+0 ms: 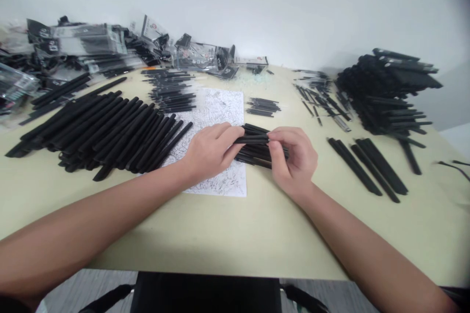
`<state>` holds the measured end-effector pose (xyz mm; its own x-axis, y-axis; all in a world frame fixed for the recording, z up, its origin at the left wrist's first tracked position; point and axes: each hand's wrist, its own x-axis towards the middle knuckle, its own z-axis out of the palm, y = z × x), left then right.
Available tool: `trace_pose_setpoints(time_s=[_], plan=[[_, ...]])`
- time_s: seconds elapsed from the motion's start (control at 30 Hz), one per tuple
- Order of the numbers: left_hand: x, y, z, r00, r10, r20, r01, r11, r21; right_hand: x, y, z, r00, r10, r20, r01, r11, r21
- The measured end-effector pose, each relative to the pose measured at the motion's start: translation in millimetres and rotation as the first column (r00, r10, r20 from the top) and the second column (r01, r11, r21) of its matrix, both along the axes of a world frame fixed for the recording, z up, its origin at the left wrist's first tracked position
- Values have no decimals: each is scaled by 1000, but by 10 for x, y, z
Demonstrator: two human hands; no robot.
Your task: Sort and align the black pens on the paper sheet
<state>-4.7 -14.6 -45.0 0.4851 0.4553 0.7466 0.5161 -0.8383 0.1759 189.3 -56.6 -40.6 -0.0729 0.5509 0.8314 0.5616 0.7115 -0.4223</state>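
Note:
Between my two hands, near the middle of the table, a black pen-like stick lies level. My left hand is closed round its left part, and my right hand pinches its right end between thumb and fingers. Beneath and behind it more black sticks lie in a small pile, partly hidden by my hands. A scribbled white sheet is under my left hand. Left of it a large heap of thick black sticks is spread out. Thin dark refills lie just beyond my hands.
Clear plastic packets are piled at the back left. More thin dark sticks lie behind the sheet. At the right are a tall black heap, several separate sticks and loose pen parts. A chair stands at the table's front edge.

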Motion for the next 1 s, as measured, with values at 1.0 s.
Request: trace_pose_setpoints(time_s=[1.0], plan=[[13,-41,4,983,141,-119,-113,970,216,-23,-2,39,991,-113,67,109,993,52]])
